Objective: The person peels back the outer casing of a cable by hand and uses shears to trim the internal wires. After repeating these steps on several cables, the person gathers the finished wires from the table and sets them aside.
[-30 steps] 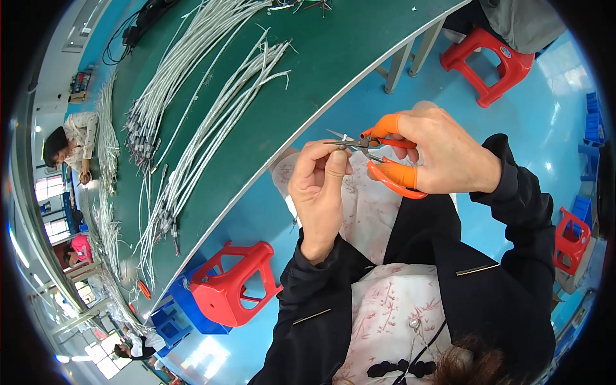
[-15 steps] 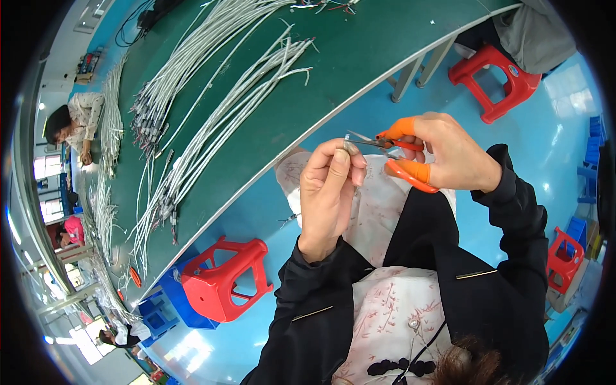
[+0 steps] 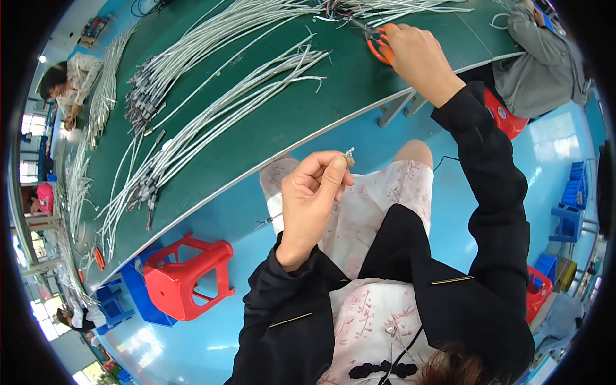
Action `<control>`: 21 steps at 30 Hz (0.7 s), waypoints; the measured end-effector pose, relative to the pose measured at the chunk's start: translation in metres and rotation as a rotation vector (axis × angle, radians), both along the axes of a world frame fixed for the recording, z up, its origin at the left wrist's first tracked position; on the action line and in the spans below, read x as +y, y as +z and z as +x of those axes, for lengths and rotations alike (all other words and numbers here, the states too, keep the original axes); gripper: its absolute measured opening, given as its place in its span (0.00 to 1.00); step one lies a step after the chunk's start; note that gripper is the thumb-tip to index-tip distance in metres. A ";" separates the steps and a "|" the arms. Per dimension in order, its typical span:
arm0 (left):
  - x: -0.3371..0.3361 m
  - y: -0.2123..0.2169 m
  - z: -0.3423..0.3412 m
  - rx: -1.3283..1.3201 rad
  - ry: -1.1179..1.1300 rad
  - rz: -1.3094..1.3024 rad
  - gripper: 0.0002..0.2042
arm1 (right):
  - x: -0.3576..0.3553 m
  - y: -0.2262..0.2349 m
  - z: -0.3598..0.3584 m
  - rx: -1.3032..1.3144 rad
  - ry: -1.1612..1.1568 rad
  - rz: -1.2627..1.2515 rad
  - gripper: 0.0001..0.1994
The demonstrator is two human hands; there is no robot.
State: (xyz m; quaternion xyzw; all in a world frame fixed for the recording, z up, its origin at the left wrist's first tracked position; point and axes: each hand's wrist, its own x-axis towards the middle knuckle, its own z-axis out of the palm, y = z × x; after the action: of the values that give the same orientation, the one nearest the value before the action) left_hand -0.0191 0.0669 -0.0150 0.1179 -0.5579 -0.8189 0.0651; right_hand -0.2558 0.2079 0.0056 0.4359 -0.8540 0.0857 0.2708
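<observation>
My left hand (image 3: 314,199) is raised over my lap, its thumb and fingers pinched on the end of a cable (image 3: 350,154). A shiny, frayed-looking tip sticks up from the pinch; the rest of that piece is hidden by the hand. Stretched out over the table, my right hand (image 3: 420,61) grips orange-handled scissors (image 3: 377,48). Their blades point up and left, towards wire ends at the far edge of the view. A bundle of white cables (image 3: 224,109) lies on the table to the left of both hands.
The green table (image 3: 346,83) runs diagonally across, with a larger cable bundle (image 3: 192,51) farther back. Red stools stand at the near left (image 3: 186,276) and by the far right table corner (image 3: 504,115). A person in grey (image 3: 545,58) sits there; another person (image 3: 70,90) works at far left.
My right hand has moved away from the left hand, up and over the table with the scissors. The left hand has stayed nearly in place, still pinching the cable. The view has shifted slightly.
</observation>
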 end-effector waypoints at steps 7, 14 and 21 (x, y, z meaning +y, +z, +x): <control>-0.009 0.000 0.004 -0.016 0.084 -0.152 0.06 | -0.002 0.038 0.100 -0.762 0.521 -0.213 0.10; -0.010 -0.001 0.000 0.018 0.038 -0.353 0.05 | -0.001 0.027 0.115 -0.669 0.531 -0.182 0.12; -0.012 0.000 0.000 0.210 -0.046 -0.928 0.03 | -0.001 0.028 0.126 -0.524 0.553 0.029 0.12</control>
State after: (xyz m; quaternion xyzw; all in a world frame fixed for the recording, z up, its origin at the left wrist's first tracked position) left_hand -0.0195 0.0547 -0.0152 -0.0195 -0.8575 -0.4922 0.1488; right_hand -0.1302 0.2069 0.0339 0.6168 -0.7457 0.2521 0.0037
